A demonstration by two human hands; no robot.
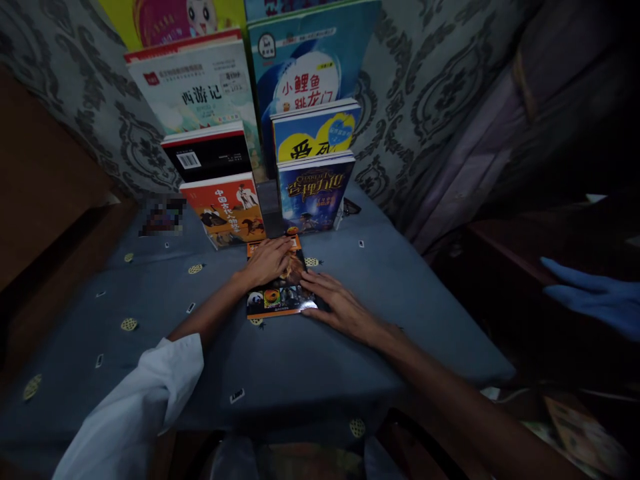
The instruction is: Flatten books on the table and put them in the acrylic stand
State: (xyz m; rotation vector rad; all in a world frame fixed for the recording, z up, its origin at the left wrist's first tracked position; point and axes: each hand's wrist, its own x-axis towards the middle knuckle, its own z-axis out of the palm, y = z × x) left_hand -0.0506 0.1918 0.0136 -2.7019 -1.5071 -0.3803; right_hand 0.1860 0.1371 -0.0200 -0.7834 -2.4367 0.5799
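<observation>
A thin book (280,299) with a black and orange cover and small animal pictures lies flat on the table. Across its upper part rests my left hand (267,262), fingers stretched out. My right hand (336,300) touches the book's right edge with its fingers extended. Just behind the book stand two rows of upright books: an orange book (227,212) fronts the left row, and a dark blue book (314,190) fronts the right one.
The table has a blue-grey cloth (380,320) with pineapple prints. Glasses (352,208) lie behind the right row. Patterned wallpaper (425,87) rises behind. At the right edge is a blue glove-like shape (600,293). A brown wooden panel (45,173) stands at the left.
</observation>
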